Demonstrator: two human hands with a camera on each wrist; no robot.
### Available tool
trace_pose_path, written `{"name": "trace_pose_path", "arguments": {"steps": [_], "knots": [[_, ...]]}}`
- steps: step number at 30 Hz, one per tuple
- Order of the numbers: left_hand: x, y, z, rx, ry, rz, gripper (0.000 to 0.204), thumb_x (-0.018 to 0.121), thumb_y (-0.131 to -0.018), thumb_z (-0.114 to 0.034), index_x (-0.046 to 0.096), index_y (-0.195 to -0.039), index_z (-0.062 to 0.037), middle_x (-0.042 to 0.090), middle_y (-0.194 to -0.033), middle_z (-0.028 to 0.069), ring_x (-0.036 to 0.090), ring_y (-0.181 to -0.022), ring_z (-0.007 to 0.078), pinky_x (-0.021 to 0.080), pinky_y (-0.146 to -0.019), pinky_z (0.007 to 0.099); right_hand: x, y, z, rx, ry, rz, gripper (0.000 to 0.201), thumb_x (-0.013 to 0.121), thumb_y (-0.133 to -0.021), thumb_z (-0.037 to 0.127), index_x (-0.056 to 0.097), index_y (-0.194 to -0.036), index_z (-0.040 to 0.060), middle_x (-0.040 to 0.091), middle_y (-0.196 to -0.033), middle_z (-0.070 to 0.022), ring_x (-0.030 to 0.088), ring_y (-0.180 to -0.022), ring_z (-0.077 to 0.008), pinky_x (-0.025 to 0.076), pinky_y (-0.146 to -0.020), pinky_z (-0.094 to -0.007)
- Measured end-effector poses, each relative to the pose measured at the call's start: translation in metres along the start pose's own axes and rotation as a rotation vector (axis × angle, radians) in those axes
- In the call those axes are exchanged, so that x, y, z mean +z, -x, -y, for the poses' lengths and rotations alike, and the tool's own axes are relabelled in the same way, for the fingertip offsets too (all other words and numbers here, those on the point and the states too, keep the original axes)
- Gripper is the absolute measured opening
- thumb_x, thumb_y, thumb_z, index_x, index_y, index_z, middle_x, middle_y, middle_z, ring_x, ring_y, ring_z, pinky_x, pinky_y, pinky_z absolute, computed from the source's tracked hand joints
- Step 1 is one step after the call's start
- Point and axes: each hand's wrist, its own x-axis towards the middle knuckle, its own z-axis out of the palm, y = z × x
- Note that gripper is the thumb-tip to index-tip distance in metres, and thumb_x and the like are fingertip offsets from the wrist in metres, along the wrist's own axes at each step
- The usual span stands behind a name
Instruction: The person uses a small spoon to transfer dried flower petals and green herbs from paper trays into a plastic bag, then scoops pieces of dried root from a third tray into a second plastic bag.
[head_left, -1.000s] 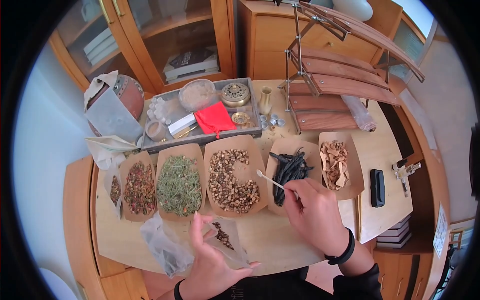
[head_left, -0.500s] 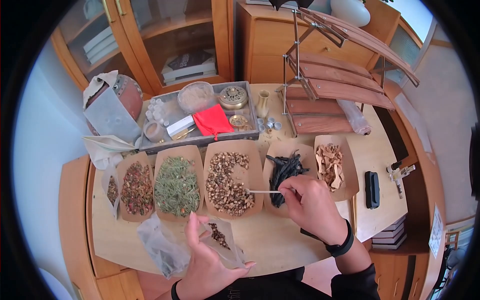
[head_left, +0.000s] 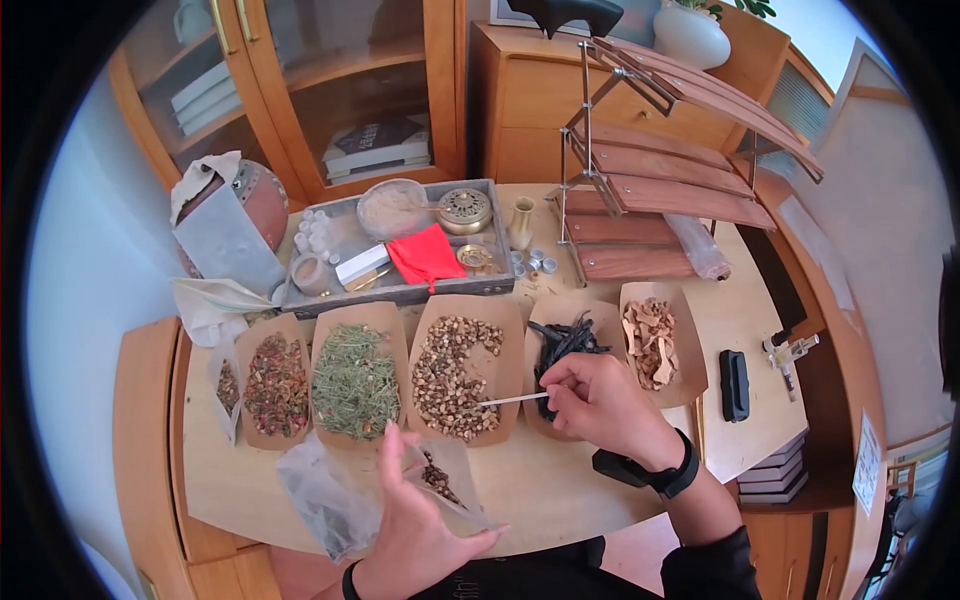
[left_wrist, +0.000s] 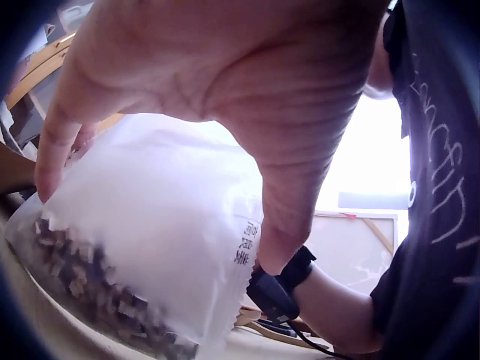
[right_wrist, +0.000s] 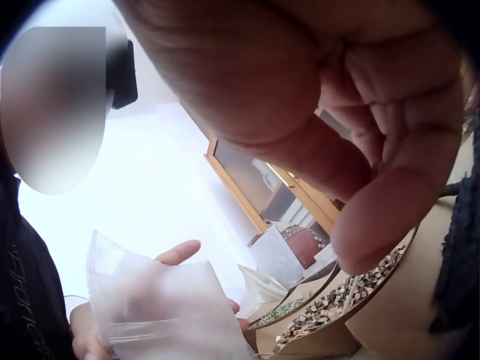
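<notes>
My right hand [head_left: 605,400] pinches a thin pale spoon [head_left: 516,399] between thumb and fingers. The spoon's far end dips into chopped brown pieces [head_left: 450,375] in the middle cardboard tray [head_left: 513,345]. Below that tray, my left hand [head_left: 415,525] holds a translucent bag [left_wrist: 165,202], thumb on one edge and fingers on the other. Small dark chopped pieces [left_wrist: 90,274] lie along the bottom of this bag. In the right wrist view, the right hand's curled fingers hide most of the spoon.
Left of the middle tray are trays of green dried herb [head_left: 355,370] and reddish dried flowers [head_left: 275,385]. To its right sit black strips [head_left: 565,345] and tan shavings [head_left: 652,340]. Another bag [head_left: 325,500] lies by the left hand. A grey wooden tray [head_left: 400,290] stands behind.
The right hand has moved left and down, taking the spoon from above the black strips into the chopped pieces. The left hand keeps its hold on the bag. The head view has tilted slightly.
</notes>
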Motion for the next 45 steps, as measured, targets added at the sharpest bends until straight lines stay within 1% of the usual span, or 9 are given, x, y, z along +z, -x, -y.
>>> {"name": "trace_pose_path", "arguments": {"steps": [4, 6, 14, 18, 23, 28, 34, 37, 45], "knots": [[-0.001, -0.004, -0.003, -0.007, -0.029, 0.008, 0.14, 0.093, -0.049, -0.02, -0.01, -0.142, 0.0027, 0.031, -0.126, 0.0235, 0.036, -0.119, 0.0334, 0.03, -0.103, 0.0463, -0.003, 0.0, 0.005, 0.073, 0.032, 0.037, 0.012, 0.057, -0.086, 0.004, 0.062, -0.086, -0.0077, 0.065, -0.069, -0.0127, 0.068, -0.061, -0.0189, 0.051, -0.054, -0.0306], [-0.001, -0.005, -0.005, -0.009, -0.045, 0.01, 0.14, 0.093, -0.049, -0.02, -0.009, -0.142, 0.0025, 0.031, -0.126, 0.0234, 0.036, -0.119, 0.0331, 0.03, -0.103, 0.0462, -0.004, 0.0, 0.006, 0.115, 0.055, 0.12, 0.01, 0.054, -0.09, 0.001, 0.06, -0.092, -0.0069, 0.062, -0.072, -0.0047, 0.063, -0.062, -0.0097, 0.052, -0.054, -0.0238], [0.001, -0.007, 0.003, -0.011, 0.057, -0.015, 0.14, 0.093, -0.049, -0.021, -0.009, -0.143, 0.0005, 0.031, -0.125, 0.0222, 0.038, -0.117, 0.0329, 0.033, -0.101, 0.0455, -0.002, -0.009, 0.001, 0.197, -0.003, 0.182, 0.009, 0.054, -0.09, -0.001, 0.061, -0.092, -0.0068, 0.063, -0.076, -0.0063, 0.064, -0.063, -0.0108, 0.055, -0.054, -0.0232], [-0.001, -0.007, 0.001, -0.024, 0.022, -0.018, 0.14, 0.093, -0.049, -0.021, -0.009, -0.143, 0.0002, 0.031, -0.126, 0.0218, 0.038, -0.118, 0.0326, 0.034, -0.101, 0.0448, -0.002, -0.012, 0.002, 0.245, -0.037, 0.197, 0.01, 0.054, -0.089, -0.003, 0.062, -0.093, -0.007, 0.063, -0.077, -0.0065, 0.064, -0.063, -0.011, 0.055, -0.054, -0.0233], [-0.004, -0.009, -0.003, -0.02, -0.062, -0.009, 0.141, 0.093, -0.049, -0.022, -0.01, -0.143, 0.0014, 0.029, -0.127, 0.0225, 0.037, -0.119, 0.0331, 0.033, -0.102, 0.0456, -0.005, -0.012, 0.001, 0.226, -0.057, 0.176, 0.011, 0.054, -0.088, -0.001, 0.062, -0.092, -0.0077, 0.064, -0.076, -0.0073, 0.065, -0.063, -0.0122, 0.054, -0.053, -0.0245], [-0.001, -0.007, 0.0, -0.039, 0.013, 0.026, 0.141, 0.093, -0.049, -0.024, -0.01, -0.142, 0.0026, 0.028, -0.128, 0.024, 0.036, -0.121, 0.0341, 0.031, -0.104, 0.0472, 0.001, -0.014, -0.004, 0.226, -0.051, 0.234, 0.01, 0.054, -0.088, -0.003, 0.062, -0.093, -0.0077, 0.064, -0.077, -0.0075, 0.064, -0.062, -0.0117, 0.055, -0.054, -0.0236], [-0.001, -0.005, 0.002, -0.031, 0.02, 0.037, 0.142, 0.093, -0.05, -0.026, -0.011, -0.142, 0.0028, 0.029, -0.128, 0.0238, 0.037, -0.122, 0.0339, 0.032, -0.103, 0.0476, 0.003, -0.02, -0.017, 0.226, -0.229, 0.225, 0.012, 0.054, -0.09, -0.002, 0.061, -0.094, -0.0097, 0.064, -0.078, -0.0108, 0.067, -0.065, -0.0158, 0.056, -0.056, -0.0259], [-0.002, -0.004, 0.002, -0.02, 0.051, 0.033, 0.142, 0.094, -0.05, -0.026, -0.011, -0.142, 0.0026, 0.03, -0.127, 0.0231, 0.038, -0.12, 0.0327, 0.033, -0.102, 0.0469, -0.002, -0.024, -0.016, 0.294, -0.308, 0.212, 0.012, 0.054, -0.091, -0.003, 0.061, -0.095, -0.0113, 0.064, -0.079, -0.0124, 0.067, -0.066, -0.0179, 0.058, -0.058, -0.0264], [-0.012, 0.001, -0.002, -0.029, -0.027, 0.005, 0.142, 0.093, -0.051, -0.026, -0.011, -0.142, 0.0026, 0.033, -0.125, 0.022, 0.04, -0.118, 0.0314, 0.033, -0.102, 0.0456, -0.006, -0.024, -0.02, 0.327, -0.359, 0.208, 0.013, 0.056, -0.092, 0.0, 0.061, -0.097, -0.0098, 0.065, -0.08, -0.012, 0.067, -0.067, -0.0173, 0.058, -0.059, -0.026]]}}
